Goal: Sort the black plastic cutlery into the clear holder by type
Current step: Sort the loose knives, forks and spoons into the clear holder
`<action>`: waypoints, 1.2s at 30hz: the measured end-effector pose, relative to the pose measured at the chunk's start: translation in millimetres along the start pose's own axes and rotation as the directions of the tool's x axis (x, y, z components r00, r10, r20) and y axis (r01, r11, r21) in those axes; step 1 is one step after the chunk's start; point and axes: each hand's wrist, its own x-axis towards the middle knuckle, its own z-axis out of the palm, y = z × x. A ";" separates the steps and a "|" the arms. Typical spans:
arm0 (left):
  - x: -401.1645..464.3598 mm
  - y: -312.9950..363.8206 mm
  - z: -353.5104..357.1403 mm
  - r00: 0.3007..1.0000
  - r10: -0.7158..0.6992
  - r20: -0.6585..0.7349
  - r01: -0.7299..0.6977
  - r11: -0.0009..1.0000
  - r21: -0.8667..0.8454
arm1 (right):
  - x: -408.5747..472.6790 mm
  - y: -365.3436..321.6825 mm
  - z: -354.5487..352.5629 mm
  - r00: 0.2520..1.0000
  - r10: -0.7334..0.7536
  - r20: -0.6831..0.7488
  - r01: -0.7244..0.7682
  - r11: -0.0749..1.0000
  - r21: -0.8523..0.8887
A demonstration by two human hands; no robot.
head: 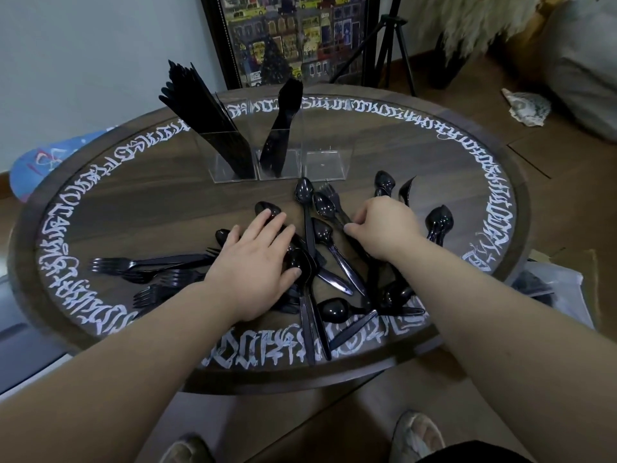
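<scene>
Our left hand (258, 262) lies flat on the loose cutlery (320, 248) near the clear holder (277, 155), our right hand (380, 228) pinches a piece, and tangled spoons could drag along.

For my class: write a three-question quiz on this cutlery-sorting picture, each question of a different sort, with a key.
1. True or false: the right compartment of the clear holder stands empty.
2. Which hand lies flat on the loose pile? A) left hand B) right hand
3. Fill in: the forks on the round table lie to the person's ____.

Key: 1 true; 2 A; 3 left.
</scene>
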 end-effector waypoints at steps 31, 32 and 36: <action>12.1 91.2 -22.4 0.924 -0.370 -0.090 0.114 0.495 -0.861 | -76.9 48.2 -3.3 0.990 -0.089 -0.110 0.135 0.828 0.544; 13.2 90.3 -22.5 0.918 -0.387 -0.083 0.123 0.478 -0.870 | -75.5 55.7 -3.7 0.986 -0.067 -0.151 0.124 0.905 0.407; 14.5 82.9 -20.1 0.913 -0.402 -0.066 0.145 0.473 -0.869 | -74.5 85.9 -8.3 0.979 0.125 -0.163 -0.094 0.978 0.185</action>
